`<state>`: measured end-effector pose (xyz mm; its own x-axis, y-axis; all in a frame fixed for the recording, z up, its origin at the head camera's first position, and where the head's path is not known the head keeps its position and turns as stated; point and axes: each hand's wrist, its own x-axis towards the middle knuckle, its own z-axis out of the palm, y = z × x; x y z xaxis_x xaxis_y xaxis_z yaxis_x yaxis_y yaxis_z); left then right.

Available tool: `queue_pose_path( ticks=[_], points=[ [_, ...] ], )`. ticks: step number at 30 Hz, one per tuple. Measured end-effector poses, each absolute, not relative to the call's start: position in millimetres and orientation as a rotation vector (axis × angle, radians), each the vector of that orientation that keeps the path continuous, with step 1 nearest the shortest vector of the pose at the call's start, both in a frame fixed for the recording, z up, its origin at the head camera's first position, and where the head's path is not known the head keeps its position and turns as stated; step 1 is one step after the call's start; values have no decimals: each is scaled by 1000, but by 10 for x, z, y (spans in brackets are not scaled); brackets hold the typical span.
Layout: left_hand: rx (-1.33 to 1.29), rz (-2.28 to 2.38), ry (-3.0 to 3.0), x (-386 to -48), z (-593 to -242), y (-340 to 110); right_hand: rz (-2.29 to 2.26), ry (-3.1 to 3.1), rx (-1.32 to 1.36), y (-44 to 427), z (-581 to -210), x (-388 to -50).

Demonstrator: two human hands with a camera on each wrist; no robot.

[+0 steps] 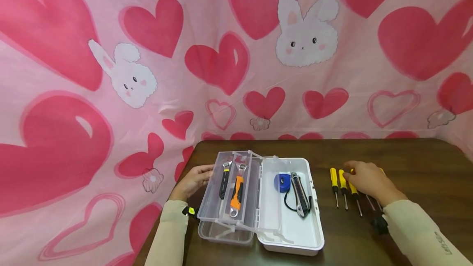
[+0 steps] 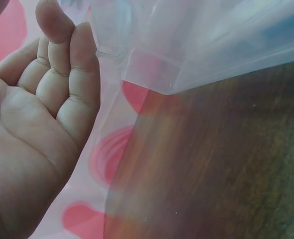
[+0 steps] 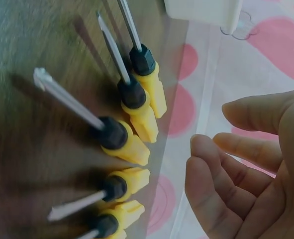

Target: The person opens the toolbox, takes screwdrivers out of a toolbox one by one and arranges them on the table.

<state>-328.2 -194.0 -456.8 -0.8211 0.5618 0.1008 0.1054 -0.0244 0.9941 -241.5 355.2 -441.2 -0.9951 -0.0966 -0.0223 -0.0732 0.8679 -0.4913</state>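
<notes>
My left hand (image 1: 193, 180) is at the left side of a toolbox's clear tray (image 2: 156, 69); its fingers are relaxed and hold nothing, and I cannot tell whether they touch the plastic. In that tray lie a black-and-yellow adjustable wrench (image 1: 223, 184) and an orange-handled adjustable wrench (image 1: 237, 194). The toolbox's white base (image 1: 288, 229) contains a blue tape measure (image 1: 283, 182) and a utility knife (image 1: 300, 196) with a dark strap. Over a row of several yellow-handled screwdrivers (image 3: 142, 124) hovers my right hand (image 1: 369, 180), fingers loosely bent with nothing in them; it partly hides the row in the head view.
The toolbox stands open on a dark wooden table (image 1: 425, 163), its clear part folded out to the left. Behind the table hangs a pink cloth (image 1: 266, 77) with hearts and rabbits. The table's left edge runs close to my left forearm.
</notes>
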Motion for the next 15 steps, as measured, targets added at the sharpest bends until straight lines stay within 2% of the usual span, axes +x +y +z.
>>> queue_pose_path(
  ticks=[9, 15],
  points=[
    [646, 1883, 2056, -3214, -4538, -1907, -899, 3041, -148, 3548, -4531, -2403],
    [548, 1765, 2332, -2919, -4252, -1790, -1006, 3027, -123, 3510, -4625, -2397]
  ],
)
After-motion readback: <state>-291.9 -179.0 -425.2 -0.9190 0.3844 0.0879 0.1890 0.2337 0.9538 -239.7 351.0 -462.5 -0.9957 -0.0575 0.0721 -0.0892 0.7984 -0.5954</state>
